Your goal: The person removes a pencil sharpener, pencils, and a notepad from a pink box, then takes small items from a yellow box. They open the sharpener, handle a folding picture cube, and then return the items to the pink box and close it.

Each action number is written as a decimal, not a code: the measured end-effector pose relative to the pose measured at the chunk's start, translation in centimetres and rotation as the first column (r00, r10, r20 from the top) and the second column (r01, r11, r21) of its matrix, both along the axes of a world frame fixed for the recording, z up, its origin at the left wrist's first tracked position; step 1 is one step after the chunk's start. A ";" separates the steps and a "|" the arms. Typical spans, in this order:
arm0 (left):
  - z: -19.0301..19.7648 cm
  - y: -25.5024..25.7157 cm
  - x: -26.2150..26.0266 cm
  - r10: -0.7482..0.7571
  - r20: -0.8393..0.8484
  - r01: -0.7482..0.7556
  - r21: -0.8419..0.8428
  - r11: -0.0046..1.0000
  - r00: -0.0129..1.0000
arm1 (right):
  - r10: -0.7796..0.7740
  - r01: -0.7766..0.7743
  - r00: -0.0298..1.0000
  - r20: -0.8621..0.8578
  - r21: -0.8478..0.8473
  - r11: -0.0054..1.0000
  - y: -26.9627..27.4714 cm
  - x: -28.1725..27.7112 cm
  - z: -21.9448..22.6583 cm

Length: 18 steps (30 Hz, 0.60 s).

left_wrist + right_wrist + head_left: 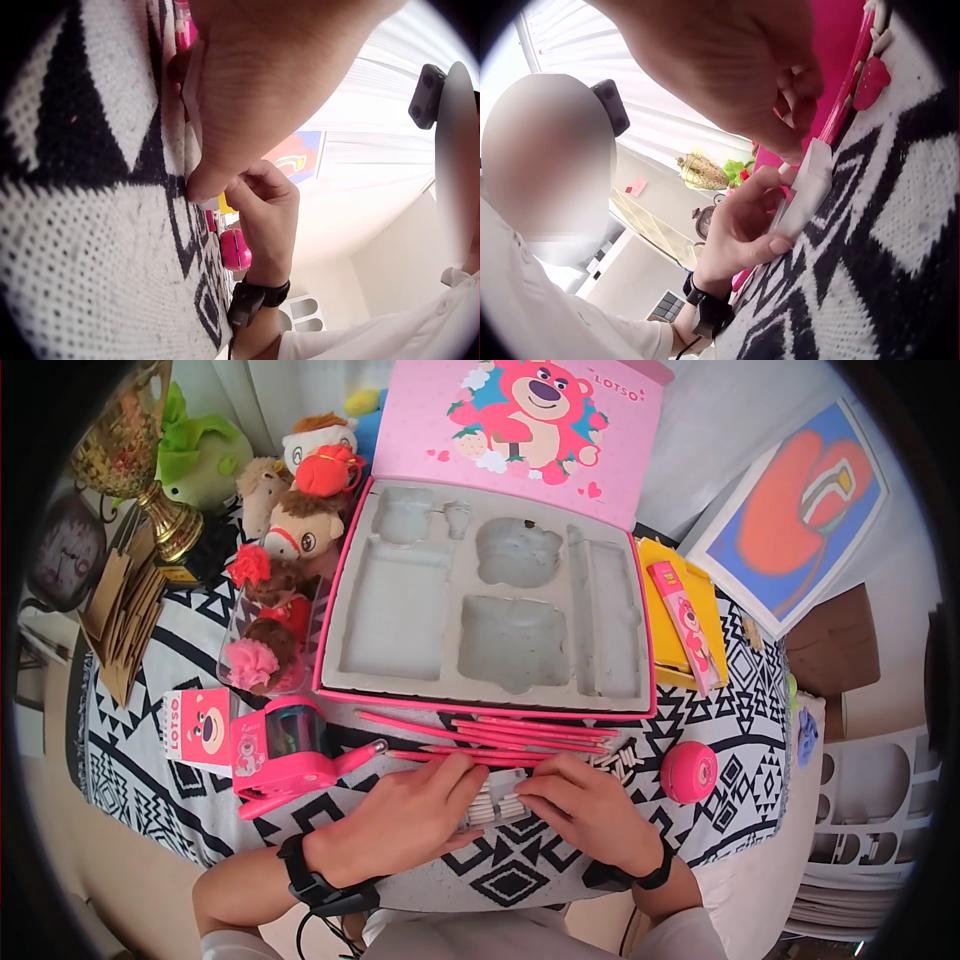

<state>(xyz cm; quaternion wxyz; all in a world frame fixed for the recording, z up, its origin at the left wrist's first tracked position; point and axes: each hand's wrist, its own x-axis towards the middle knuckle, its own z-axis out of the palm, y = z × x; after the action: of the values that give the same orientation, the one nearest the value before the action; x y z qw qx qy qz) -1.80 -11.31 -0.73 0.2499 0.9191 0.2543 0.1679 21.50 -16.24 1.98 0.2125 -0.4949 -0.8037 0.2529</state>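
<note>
A small clear packet of white sticks (497, 802) lies on the black-and-white patterned cloth (520, 865) near the front edge. My left hand (455, 795) grips its left end, thumb against the edge and fingers over the top. My right hand (537, 797) pinches the right end with curled fingers. In the right wrist view the packet (806, 187) is a thin white slab tilted up between the left hand (742, 229) and the right hand (780, 112). The left wrist view has the left hand (217, 180) close up and the right hand (262, 202) behind it.
Several pink pencils (500, 735) lie just beyond the hands. A pink sharpener (285, 745) and small Lotso box (197, 728) sit left, a round pink case (689, 771) right. Behind stands an open pink box with a grey moulded tray (400, 610). Plush toys (300, 525) and a trophy (130, 450) crowd the back left.
</note>
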 end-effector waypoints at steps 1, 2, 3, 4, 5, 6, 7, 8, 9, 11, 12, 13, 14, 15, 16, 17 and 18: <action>0.0 0.0 0.0 -0.001 -0.004 0.001 0.000 1.000 1.000 | 0.002 -0.002 1.000 0.001 -0.001 1.000 0.0 -0.2 0.0; 0.0 0.0 0.0 0.001 -0.003 -0.001 -0.001 1.000 1.000 | 0.006 -0.006 1.000 0.028 0.001 1.000 0.1 -0.4 0.0; -0.1 0.0 0.0 0.000 -0.003 0.000 0.001 1.000 1.000 | 0.009 -0.010 0.998 0.054 0.003 1.000 0.1 -0.5 0.0; -0.1 0.0 0.0 -0.001 -0.003 0.001 0.003 1.000 1.000 | 0.010 -0.010 0.998 0.055 0.002 1.000 0.1 -0.5 0.0; -0.2 0.0 0.0 0.001 -0.002 -0.001 0.002 1.000 1.000 | 0.020 -0.021 0.996 0.083 0.006 1.000 0.1 -0.6 0.0; -0.2 0.0 0.0 0.001 -0.001 -0.001 0.012 1.000 1.000 | 0.031 -0.032 0.993 0.110 0.010 0.999 0.1 -0.6 0.1; -0.2 -0.1 0.0 0.001 -0.001 -0.001 0.022 1.000 1.000 | 0.033 -0.034 0.993 0.111 0.009 0.999 0.1 -0.7 0.1; -0.2 -0.1 0.0 0.002 -0.001 -0.002 0.020 1.000 1.000 | 0.024 -0.026 0.992 0.123 0.016 1.000 0.1 -0.8 0.0; -0.1 0.0 0.0 0.000 -0.004 0.000 0.027 1.000 1.000 | 0.015 -0.018 0.991 0.134 0.025 1.000 0.1 -0.9 0.0; -0.1 0.0 0.0 -0.003 -0.007 0.003 0.033 0.999 1.000 | 0.008 -0.010 0.992 0.124 0.018 1.000 0.2 -1.0 0.2; -0.1 0.0 0.0 -0.002 -0.007 0.002 0.033 0.999 1.000 | 0.002 -0.003 0.994 0.112 0.013 1.000 0.2 -1.1 0.2; -0.2 0.0 0.0 -0.001 -0.008 0.001 0.033 0.999 1.000 | 0.001 -0.003 0.994 0.113 0.012 1.000 0.2 -1.1 0.2; -0.1 0.0 0.0 -0.003 -0.008 0.003 0.032 0.999 1.000 | 0.002 -0.002 0.995 0.104 0.002 1.000 0.2 -1.2 0.2; -0.1 -0.1 0.0 -0.002 -0.009 0.002 0.029 1.000 1.000 | 0.001 -0.001 0.995 0.096 -0.008 1.000 0.1 -1.2 0.2; -0.1 -0.1 0.0 0.000 -0.010 0.000 0.027 1.000 1.000 | 0.000 0.001 0.995 0.096 -0.008 1.000 0.1 -1.1 0.2; -0.1 0.0 0.0 0.000 -0.010 0.001 0.027 1.000 1.000 | 0.010 -0.009 0.995 0.098 -0.012 1.000 0.2 -1.1 0.3; -0.1 0.0 0.0 -0.001 -0.008 0.001 0.025 1.000 1.000 | 0.020 -0.019 0.995 0.100 -0.016 1.000 0.2 -1.1 0.3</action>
<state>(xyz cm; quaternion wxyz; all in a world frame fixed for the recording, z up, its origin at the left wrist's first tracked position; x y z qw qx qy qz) -1.81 -11.35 -0.86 0.2372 0.9230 0.2529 0.1672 20.40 -16.07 2.29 0.1659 -0.5006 -0.8163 0.2358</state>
